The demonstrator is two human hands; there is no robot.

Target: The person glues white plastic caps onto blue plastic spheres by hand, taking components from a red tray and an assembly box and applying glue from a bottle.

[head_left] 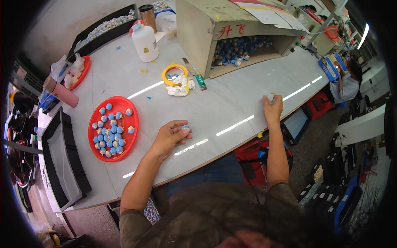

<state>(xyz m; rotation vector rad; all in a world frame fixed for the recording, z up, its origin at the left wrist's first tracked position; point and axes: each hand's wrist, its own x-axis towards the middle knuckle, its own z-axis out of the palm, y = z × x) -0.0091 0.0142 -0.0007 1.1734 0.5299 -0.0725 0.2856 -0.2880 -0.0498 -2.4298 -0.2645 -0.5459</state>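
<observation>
My left hand [170,139] is over the near middle of the table, its thumb and fingers closed round a small blue-and-cream ball [185,128]. Farther right, near the table's front edge, my right hand [273,109] pinches a small whitish piece [271,97], perhaps a scrap of cloth or tissue; its fingers cover part of it. To the left of my left hand lies a round red tray [133,142] holding many similar blue-and-cream balls, some clustered and some spread out.
Behind stands a beige box [196,45] with blue balls inside. Before it lie yellow tape [166,76], crumpled white tissue [178,90] and a green-handled blade [201,82]. A white bottle [145,44], pink tumbler [64,94] and black tray [78,177] stand left. Another person [346,84] sits far right.
</observation>
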